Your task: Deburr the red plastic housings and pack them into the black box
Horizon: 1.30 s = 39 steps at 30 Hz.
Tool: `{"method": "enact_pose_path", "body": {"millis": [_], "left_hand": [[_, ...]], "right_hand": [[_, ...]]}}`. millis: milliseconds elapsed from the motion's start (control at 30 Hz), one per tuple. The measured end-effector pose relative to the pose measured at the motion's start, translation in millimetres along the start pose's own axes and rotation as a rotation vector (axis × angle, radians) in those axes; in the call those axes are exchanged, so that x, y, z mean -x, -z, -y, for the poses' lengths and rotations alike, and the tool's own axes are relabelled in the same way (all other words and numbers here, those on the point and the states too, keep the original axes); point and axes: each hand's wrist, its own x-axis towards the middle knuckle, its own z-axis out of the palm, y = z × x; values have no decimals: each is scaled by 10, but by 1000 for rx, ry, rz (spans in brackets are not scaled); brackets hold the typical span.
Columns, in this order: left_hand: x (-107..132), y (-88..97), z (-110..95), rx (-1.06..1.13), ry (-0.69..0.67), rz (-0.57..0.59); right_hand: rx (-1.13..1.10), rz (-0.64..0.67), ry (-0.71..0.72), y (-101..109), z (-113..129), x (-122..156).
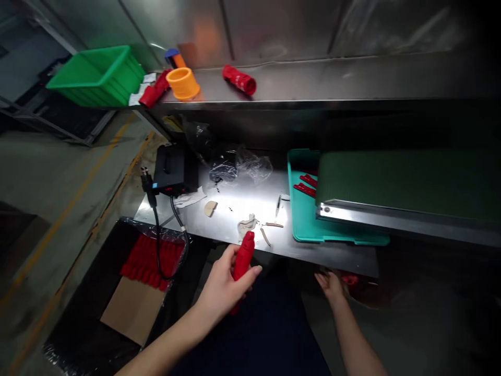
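The left hand (pixel 225 284) gripped a red plastic part (pixel 243 256) at the near edge of the steel desk (pixel 235 201), and the right hand (pixel 331 286) hung open alongside. The lit desk carried scraps and a teal tray (pixel 303 222). Beyond, a metal shelf (pixel 313 83) held an orange cup (pixel 182 83).

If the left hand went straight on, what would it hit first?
Probably the front edge of the shiny steel worktable, by a crumpled pale scrap; the left hand aims its red plastic grip there. Depth unclear.

There was one held red handle (pixel 242 258), two shelf handles (pixel 239 79) up top, two tray handles (pixel 305 189), one orange cup (pixel 182 83), one green bin (pixel 97 75), one teal tray (pixel 305 224), one black box (pixel 172 169).
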Motion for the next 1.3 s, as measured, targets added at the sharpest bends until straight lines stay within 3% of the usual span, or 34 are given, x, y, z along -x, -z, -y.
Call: {"method": "enact_pose_path", "body": {"millis": [133,300,367,467,633,767,867,933,1000,1100,1200,1300], "left_hand": [[-33,519,59,-225,-241,-162],[-244,1415,271,-516,-604,-465],[-357,1761,348,-553,-664,-479],[-496,2190,419,-557,-756,-428],[-673,2609,480,-479,-958,-404],[-781,2671,539,-350,-1030,-420],[-815,2587,501,-139,-856,-376],[-828,2497,404,187,-692,-241],[-851,2398,262,620,-552,-29],[-917,2255,42,1141,-427,262],[-996,2133,-95,1331,-432,448],[-1047,2031,-137,1357,-493,518]], "right_hand": [[65,8,-161,-287,48,545],[206,20,-27,-994,474,1069],[284,49,64,-1320,757,1063],[459,52,183,-1746,1178,823],[790,23,223,-2079,1547,314],[961,93,185,-2102,1585,148],[1022,151,161,-2089,1591,99],[1041,188,158,-2080,1609,78],[1052,221,168,-2070,1639,70],[1066,258,213,-2044,1676,88],[1078,287,254,-2015,1667,119],[1084,309,263,-2002,1623,123]]}}
